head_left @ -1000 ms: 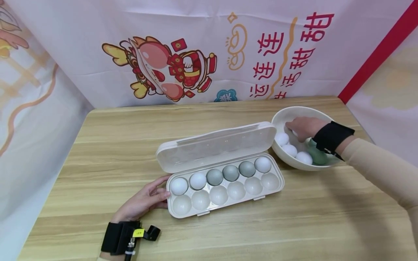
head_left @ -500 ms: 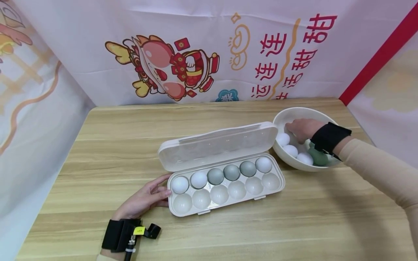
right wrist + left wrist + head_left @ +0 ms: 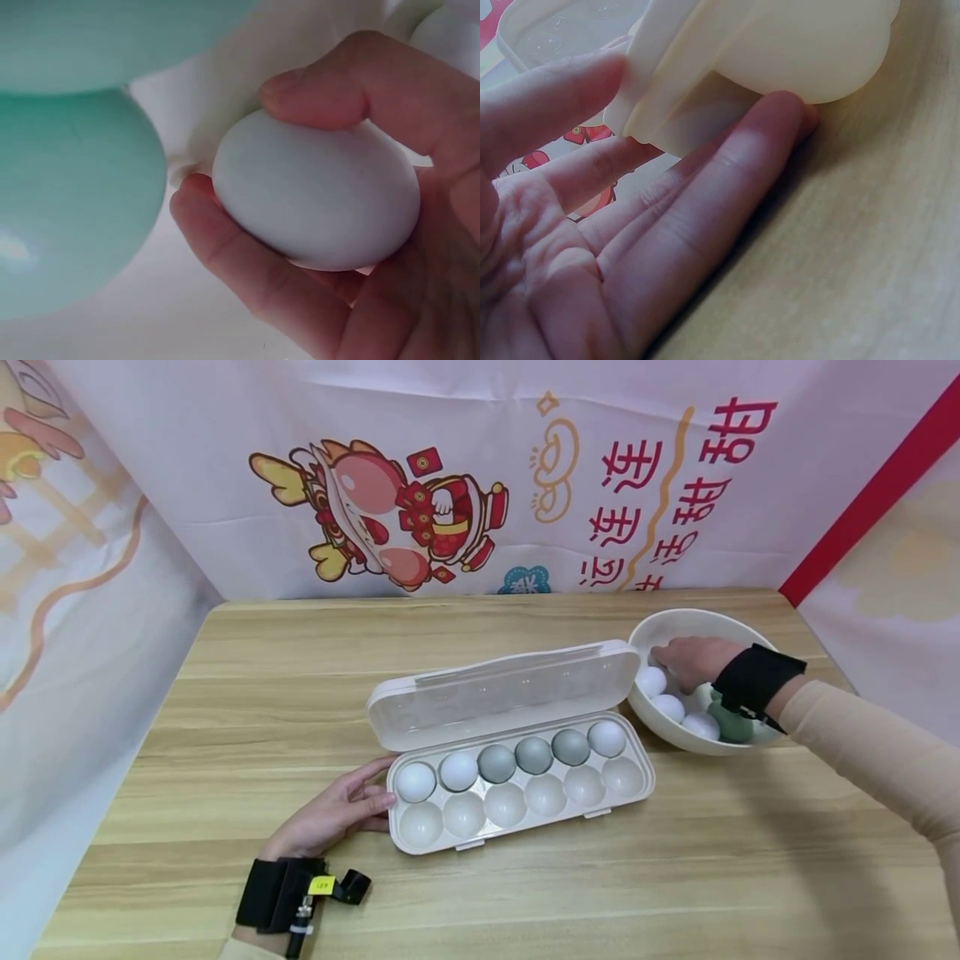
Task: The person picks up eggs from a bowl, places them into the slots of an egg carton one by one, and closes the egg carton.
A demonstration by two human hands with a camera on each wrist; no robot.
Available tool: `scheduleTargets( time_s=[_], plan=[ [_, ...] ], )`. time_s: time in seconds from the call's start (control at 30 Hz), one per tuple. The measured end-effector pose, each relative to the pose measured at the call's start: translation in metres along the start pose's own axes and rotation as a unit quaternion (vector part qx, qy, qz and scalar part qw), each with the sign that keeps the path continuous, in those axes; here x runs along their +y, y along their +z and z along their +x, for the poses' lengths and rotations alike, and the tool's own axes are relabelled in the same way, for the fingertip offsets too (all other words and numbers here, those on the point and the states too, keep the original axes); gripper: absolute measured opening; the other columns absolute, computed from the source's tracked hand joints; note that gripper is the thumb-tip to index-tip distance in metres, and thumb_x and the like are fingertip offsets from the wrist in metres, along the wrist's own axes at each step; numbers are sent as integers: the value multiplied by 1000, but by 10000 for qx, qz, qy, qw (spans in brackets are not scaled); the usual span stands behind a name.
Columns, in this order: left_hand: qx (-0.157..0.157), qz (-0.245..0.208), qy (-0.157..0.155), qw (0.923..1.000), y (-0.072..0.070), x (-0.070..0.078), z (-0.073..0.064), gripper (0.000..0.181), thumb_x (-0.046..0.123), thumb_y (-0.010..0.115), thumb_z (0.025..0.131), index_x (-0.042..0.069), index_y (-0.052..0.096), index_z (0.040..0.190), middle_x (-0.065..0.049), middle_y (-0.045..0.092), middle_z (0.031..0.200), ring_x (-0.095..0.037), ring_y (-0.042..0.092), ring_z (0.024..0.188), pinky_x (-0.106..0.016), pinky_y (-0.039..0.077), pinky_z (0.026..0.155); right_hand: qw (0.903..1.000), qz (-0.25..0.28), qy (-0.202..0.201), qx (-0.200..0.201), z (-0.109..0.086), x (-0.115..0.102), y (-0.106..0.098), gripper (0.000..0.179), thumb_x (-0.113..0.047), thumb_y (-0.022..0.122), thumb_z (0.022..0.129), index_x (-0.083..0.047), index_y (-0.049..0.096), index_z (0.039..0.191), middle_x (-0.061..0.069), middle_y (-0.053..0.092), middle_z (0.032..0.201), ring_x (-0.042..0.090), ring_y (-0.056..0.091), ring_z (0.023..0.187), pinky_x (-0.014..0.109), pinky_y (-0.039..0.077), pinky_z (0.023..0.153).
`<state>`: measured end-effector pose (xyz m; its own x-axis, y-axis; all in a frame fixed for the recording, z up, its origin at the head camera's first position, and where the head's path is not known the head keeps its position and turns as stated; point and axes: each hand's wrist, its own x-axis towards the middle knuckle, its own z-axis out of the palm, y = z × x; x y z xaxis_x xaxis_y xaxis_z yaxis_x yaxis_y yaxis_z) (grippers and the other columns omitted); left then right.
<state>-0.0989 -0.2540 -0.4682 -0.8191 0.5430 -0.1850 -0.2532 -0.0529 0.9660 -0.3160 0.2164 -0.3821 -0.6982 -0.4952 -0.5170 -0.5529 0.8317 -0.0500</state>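
Observation:
A cream egg carton [image 3: 517,832] lies with its translucent lid [image 3: 510,697] raised at the back. White eggs [image 3: 458,771] and grey-green eggs [image 3: 533,755] sit along its rear row; the front row shows bare cups. At the carton's left end my left hand [image 3: 330,812] holds it, thumb on the rim and fingers against the side and underneath. My right hand [image 3: 693,662] is down inside a white bowl [image 3: 693,622]. Seen from the right wrist, it grips a white egg [image 3: 315,191] between thumb and fingers, beside large green eggs [image 3: 67,217].
More white eggs [image 3: 667,707] and green eggs [image 3: 729,722] lie in the bowl, which stands against the lid's right end. Behind the wooden table [image 3: 322,643] hangs a printed cloth [image 3: 420,402]; further cloths flank both sides.
The view has shifted slightly. My right hand stays in the bowl, moving only a little, and my left hand keeps its place on the carton.

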Motion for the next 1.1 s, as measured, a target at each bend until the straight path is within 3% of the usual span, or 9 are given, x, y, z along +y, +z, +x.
scheduleTargets(
  time_s=[0.3,0.63,0.87,1.0,1.1],
  plan=[
    [-49,-35,32,10000,1,1,1,60,2,46,94,-4,12,144,-14,65,107,-22,63,97,-38,55,81,9999,-138,-85,-30,-9,-5,-4,32,7,65,69,-6,52,94,8,53,81,25,46,73,37,42,64],
    [-53,-18,25,10000,1,1,1,60,3,46,95,-4,12,143,-16,65,109,-23,63,97,-38,55,80,9996,-206,134,167,-25,-5,-15,58,0,73,69,-2,50,123,17,60,103,28,49,84,49,49,77],
    [-30,51,27,10000,1,1,0,59,3,45,95,-4,12,143,-17,64,109,-23,63,97,-39,55,81,9987,-164,176,455,-42,-8,-26,67,-1,75,68,1,47,129,22,58,109,30,50,86,53,51,77],
    [-34,91,45,9999,1,1,0,59,3,45,95,-4,12,143,-16,65,108,-22,63,96,-39,55,81,9970,-423,173,620,-52,-10,-29,64,-3,75,68,-3,49,127,18,60,105,28,51,81,48,53,73],
    [-43,73,58,9999,1,0,0,59,3,45,95,-4,12,143,-13,66,107,-22,63,96,-39,55,81,9960,-557,192,669,-57,-11,-30,63,-4,75,69,-3,49,127,21,59,110,31,54,87,51,53,76]
  ],
)
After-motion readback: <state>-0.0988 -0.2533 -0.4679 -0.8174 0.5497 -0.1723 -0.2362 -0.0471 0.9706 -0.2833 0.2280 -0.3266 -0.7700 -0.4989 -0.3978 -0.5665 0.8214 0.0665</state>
